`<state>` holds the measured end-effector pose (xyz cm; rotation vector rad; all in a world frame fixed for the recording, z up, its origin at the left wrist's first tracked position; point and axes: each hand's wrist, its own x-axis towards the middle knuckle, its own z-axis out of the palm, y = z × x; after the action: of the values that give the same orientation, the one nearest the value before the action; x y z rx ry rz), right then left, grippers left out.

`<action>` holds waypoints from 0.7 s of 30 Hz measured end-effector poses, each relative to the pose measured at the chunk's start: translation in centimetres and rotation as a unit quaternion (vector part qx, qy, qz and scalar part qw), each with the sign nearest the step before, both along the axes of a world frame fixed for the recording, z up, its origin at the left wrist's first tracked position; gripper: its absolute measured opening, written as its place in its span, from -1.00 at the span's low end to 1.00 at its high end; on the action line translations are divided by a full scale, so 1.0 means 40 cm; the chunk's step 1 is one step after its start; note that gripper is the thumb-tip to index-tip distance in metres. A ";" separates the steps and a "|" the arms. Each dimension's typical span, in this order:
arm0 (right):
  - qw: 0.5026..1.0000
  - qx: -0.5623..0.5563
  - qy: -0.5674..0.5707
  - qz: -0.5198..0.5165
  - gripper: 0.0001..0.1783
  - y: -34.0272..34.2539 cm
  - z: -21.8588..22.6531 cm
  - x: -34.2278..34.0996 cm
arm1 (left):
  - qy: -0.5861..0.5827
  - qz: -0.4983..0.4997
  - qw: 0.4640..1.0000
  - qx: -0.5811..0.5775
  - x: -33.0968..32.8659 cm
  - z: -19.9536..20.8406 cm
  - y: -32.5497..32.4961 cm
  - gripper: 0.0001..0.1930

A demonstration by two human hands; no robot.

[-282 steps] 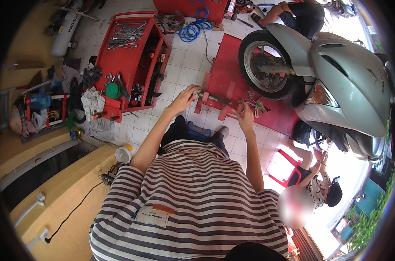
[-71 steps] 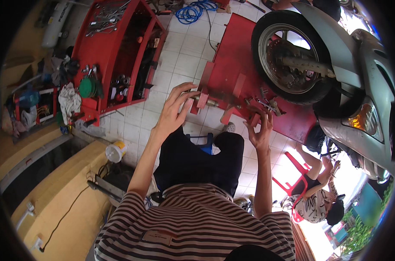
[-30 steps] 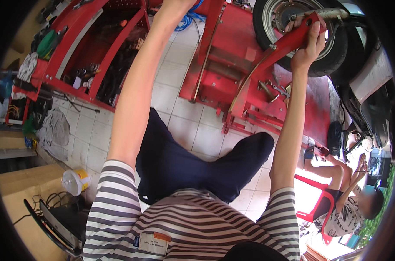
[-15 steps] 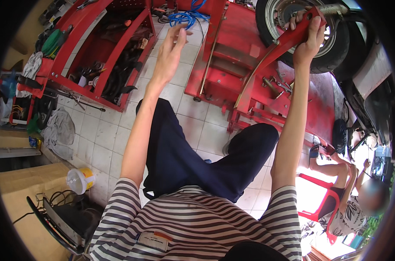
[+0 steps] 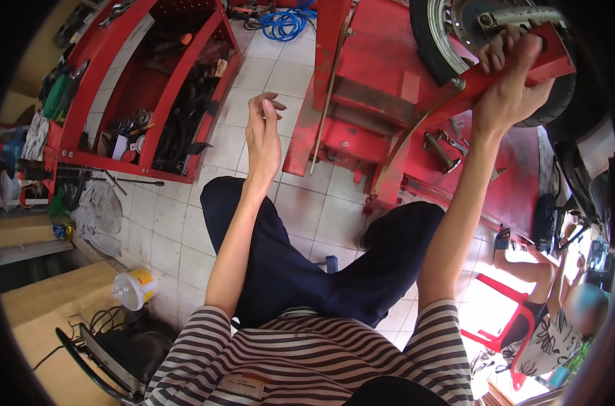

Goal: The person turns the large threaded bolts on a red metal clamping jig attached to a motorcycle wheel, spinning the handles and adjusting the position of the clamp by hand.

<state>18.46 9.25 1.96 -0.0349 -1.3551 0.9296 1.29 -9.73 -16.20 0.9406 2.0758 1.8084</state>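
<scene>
My right hand [image 5: 514,91] is wrapped round the free end of a red metal arm [image 5: 480,84], with the thumb over its top. The arm curves down to a red metal stand [image 5: 361,128] on the tiled floor. Just behind that hand is a wheel with a black tire [image 5: 437,42] and silver rim, partly covered by the hand and arm. My left hand [image 5: 263,139] hangs in the air over the floor, fingers loosely bent and apart, nothing in it. Close to the stand, metal parts and tools [image 5: 443,152] lie on a red platform [image 5: 504,159].
To the left stands a red tool cart [image 5: 148,101] with parts inside. A coiled blue hose [image 5: 284,26] lies on the floor ahead. A white bucket [image 5: 133,289] and grey cloth [image 5: 98,210] are at lower left. At right, a person [image 5: 544,338] sits on a red chair [image 5: 493,308].
My left hand has come down and back toward me, away from the blue hose. My right hand, still gripping the red arm, has shifted right and a little nearer with it.
</scene>
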 end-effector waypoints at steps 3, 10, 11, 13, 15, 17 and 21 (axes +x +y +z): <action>0.993 0.032 -0.023 -0.109 -0.72 -0.001 -0.001 -0.013 | -0.013 0.008 1.000 0.001 -0.012 -0.013 0.010 -0.56; 0.995 0.028 -0.021 -0.092 -0.74 -0.007 0.007 0.000 | -0.005 0.036 0.999 -0.008 0.023 -0.030 -0.007 -0.61; 0.993 0.003 -0.050 -0.104 -0.69 -0.016 0.010 0.003 | 0.006 0.042 0.999 -0.008 0.025 -0.037 -0.013 -0.62; 0.992 -0.048 -0.065 -0.094 -0.31 -0.005 -0.007 -0.002 | 0.031 0.056 0.998 -0.001 0.017 -0.054 -0.015 -0.63; 0.990 -0.085 -0.109 -0.031 -0.36 -0.013 0.011 0.010 | 0.045 0.068 0.997 0.005 0.009 -0.061 -0.012 -0.63; 0.984 0.052 -0.061 -0.159 -0.43 0.070 -0.003 -0.009 | 0.048 0.074 0.996 0.009 -0.004 -0.066 -0.001 -0.62; 0.995 -0.034 -0.072 -0.063 -0.59 0.069 0.018 0.028 | 0.001 0.073 0.997 0.031 -0.024 -0.065 0.010 -0.59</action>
<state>19.58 12.02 2.67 -0.2398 -1.4363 0.8795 0.35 -9.35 -18.80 0.8254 2.1527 1.9545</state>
